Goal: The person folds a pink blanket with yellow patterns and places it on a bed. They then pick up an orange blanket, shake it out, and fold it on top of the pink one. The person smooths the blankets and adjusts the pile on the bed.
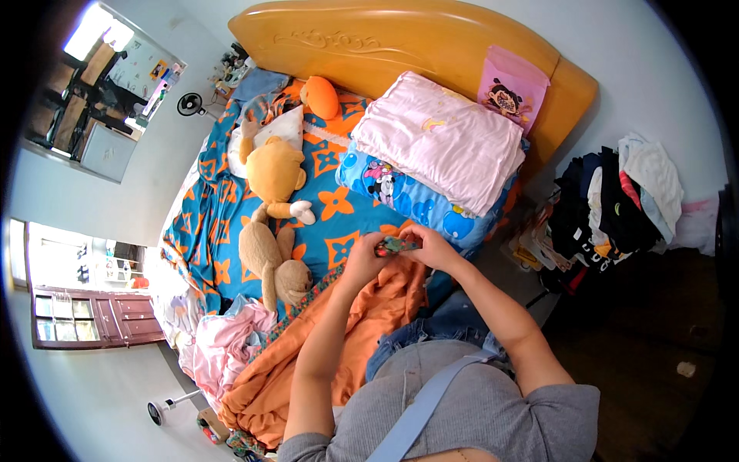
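Observation:
Both my hands meet near the middle of the view over an orange cloth [340, 341] with a green patterned border, which hangs across the bed's edge and my lap. My left hand [369, 254] grips a bunched part of the patterned border [388, 246]. On the other side of that bunch, my right hand [428, 245] pinches it with thumb and fingers. Just beyond my hands lies a folded blue cartoon-print quilt [415, 199], with a folded pale pink quilt [439, 138] on top.
A brown plush toy [265, 254], a yellow plush toy [274, 170] and an orange cushion [322, 98] lie on the teal and orange bed sheet [335, 202]. A pink bag [511, 89] leans on the wooden headboard [369, 40]. Clothes [618, 202] are piled at right.

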`<state>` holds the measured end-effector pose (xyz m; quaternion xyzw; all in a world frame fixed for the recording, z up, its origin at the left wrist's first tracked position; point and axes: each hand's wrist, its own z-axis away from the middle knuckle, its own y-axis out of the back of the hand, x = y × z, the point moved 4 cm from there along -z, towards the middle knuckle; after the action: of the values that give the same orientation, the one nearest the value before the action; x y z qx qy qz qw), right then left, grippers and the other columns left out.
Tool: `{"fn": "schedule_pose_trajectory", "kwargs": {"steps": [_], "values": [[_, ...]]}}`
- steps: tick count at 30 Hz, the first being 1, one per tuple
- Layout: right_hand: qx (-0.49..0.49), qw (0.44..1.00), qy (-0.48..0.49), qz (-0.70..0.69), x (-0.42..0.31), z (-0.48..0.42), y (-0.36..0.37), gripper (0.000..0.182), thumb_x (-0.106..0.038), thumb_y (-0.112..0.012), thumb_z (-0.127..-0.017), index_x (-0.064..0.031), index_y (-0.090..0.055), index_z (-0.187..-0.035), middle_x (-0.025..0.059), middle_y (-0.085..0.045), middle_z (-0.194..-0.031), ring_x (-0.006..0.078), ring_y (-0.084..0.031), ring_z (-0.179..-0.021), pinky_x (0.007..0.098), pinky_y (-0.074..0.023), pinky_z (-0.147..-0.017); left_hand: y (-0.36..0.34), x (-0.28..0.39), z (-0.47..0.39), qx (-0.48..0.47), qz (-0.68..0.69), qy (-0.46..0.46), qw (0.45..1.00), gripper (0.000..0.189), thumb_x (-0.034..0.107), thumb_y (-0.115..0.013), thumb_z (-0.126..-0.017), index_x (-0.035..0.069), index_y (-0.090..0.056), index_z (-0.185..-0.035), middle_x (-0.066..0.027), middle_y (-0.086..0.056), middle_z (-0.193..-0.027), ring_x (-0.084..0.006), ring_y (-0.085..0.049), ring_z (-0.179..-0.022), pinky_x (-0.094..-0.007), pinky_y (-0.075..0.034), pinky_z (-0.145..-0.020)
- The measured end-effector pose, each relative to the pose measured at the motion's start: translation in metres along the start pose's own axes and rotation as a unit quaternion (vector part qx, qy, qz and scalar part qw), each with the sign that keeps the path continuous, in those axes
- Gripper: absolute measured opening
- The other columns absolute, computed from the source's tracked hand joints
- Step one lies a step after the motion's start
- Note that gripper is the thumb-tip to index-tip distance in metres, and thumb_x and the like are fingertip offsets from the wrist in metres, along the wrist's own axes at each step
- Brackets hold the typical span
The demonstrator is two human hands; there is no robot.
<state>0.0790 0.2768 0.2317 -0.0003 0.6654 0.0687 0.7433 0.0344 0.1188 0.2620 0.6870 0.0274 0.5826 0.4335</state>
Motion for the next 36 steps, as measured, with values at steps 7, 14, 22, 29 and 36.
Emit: {"fn": "schedule_pose_trajectory", "kwargs": {"steps": [7, 14, 22, 29, 36], "values": [[-0.069, 0.986, -0.006, 0.154, 0.025, 0.014, -0.013, 0.038, -0.018, -0.078, -0.069, 0.0001, -0.064, -0.099, 0.009, -0.064, -0.089, 0.0191, -0.061, -0.076, 0.0309, -0.0486, -0.069, 0.054, 0.009, 0.007, 0.11, 0.167, 0.062, 0.978, 0.02, -0.003, -0.063, -0.074, 0.002, -0.063, -0.093, -0.007, -0.064, -0.081, -0.015, -0.06, -0.074, -0.0278, -0.047, -0.066], [-0.121, 0.972, 0.018, 0.202, 0.086, 0.019, -0.065, 0.052, -0.035, -0.075, -0.071, -0.0008, -0.06, -0.107, 0.0154, -0.054, -0.102, 0.0324, -0.053, -0.096, 0.0445, -0.0437, -0.08, 0.073, 0.021, 0.027, 0.167, 0.232, 0.037, 0.958, 0.02, -0.005, -0.059, -0.077, 0.001, -0.062, -0.095, -0.0032, -0.064, -0.084, -0.0081, -0.057, -0.076, -0.0225, -0.046, -0.068], [-0.066, 0.99, -0.09, 0.084, 0.121, 0.04, -0.085, 0.03, -0.017, -0.06, -0.086, -0.001, -0.057, -0.111, 0.0153, -0.062, -0.095, 0.0269, -0.061, -0.09, 0.0349, -0.0461, -0.076, 0.096, -0.009, 0.045, 0.287, 0.255, 0.036, 0.922, 0.015, -0.001, -0.057, -0.083, 0.0, -0.06, -0.098, 0.001, -0.058, -0.083, -0.0057, -0.051, -0.076, -0.0208, -0.043, -0.067], [0.056, 0.996, -0.06, 0.02, 0.053, 0.024, -0.031, 0.022, -0.011, -0.049, -0.092, -0.0001, -0.055, -0.11, 0.0111, -0.062, -0.098, 0.0166, -0.058, -0.091, 0.0291, -0.0442, -0.079, 0.108, -0.045, 0.058, 0.337, 0.214, 0.04, 0.916, 0.012, 0.003, -0.062, -0.084, -0.001, -0.06, -0.095, 0.0012, -0.057, -0.082, -0.0057, -0.049, -0.075, -0.0215, -0.042, -0.068], [0.108, 0.992, 0.012, 0.06, 0.048, -0.016, 0.027, 0.02, -0.01, -0.045, -0.092, -0.0005, -0.058, -0.104, 0.01, -0.064, -0.095, 0.0172, -0.059, -0.09, 0.0297, -0.0443, -0.08, 0.107, -0.052, 0.061, 0.335, 0.172, 0.067, 0.924, 0.015, 0.005, -0.064, -0.083, -0.002, -0.059, -0.096, -0.0007, -0.058, -0.081, -0.0067, -0.05, -0.075, -0.0233, -0.044, -0.069]]}}
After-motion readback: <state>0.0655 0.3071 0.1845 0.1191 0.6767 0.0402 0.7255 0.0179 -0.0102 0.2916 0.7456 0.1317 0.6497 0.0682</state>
